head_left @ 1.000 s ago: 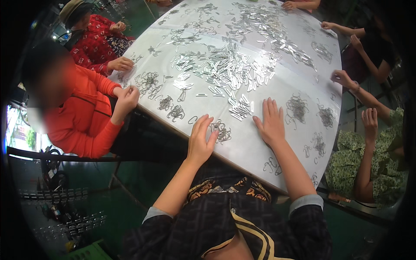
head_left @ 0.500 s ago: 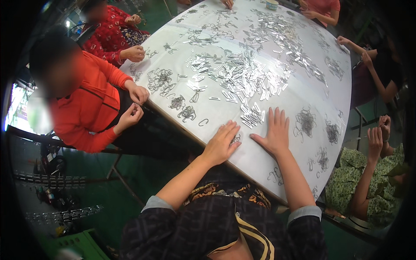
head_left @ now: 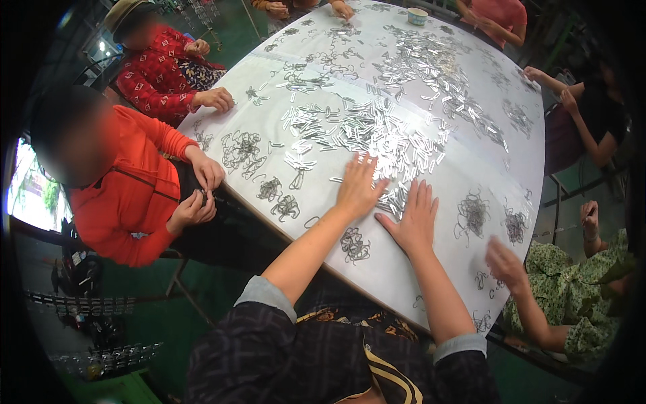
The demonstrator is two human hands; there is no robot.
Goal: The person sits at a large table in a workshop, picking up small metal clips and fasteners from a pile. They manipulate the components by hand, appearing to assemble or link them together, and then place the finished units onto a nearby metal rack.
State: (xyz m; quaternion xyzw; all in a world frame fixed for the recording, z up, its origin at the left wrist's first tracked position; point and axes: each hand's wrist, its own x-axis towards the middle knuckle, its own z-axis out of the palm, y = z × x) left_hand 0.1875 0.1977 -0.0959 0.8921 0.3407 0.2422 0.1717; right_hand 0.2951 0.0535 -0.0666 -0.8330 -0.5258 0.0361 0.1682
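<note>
Over the pale-covered table, my left hand (head_left: 361, 186) lies with fingers stretched out, its fingertips on the near edge of a heap of small, shiny metal strips (head_left: 367, 128). My right hand (head_left: 413, 223) rests flat beside it, fingers extended and thumb apart. Between the two hands a small group of the same strips (head_left: 393, 196) touches or nearly touches both. Neither hand grips anything. Below my left hand, close to the table edge, sits a tangle of dark bent wire pieces (head_left: 355, 245). Right of my right hand is another wire pile (head_left: 474, 214).
People sit around the table (head_left: 316, 250): one in a red-orange jacket (head_left: 128, 182) at left, one in a green patterned top (head_left: 572, 269) at right, whose blurred hand (head_left: 506, 264) reaches over the edge. A small round tub (head_left: 417, 15) stands at the far side.
My left hand has moved forward to the strips, uncovering the wire tangle beneath. My right hand has shifted slightly left and nearer me. The right-hand neighbour's hand has come over the table edge.
</note>
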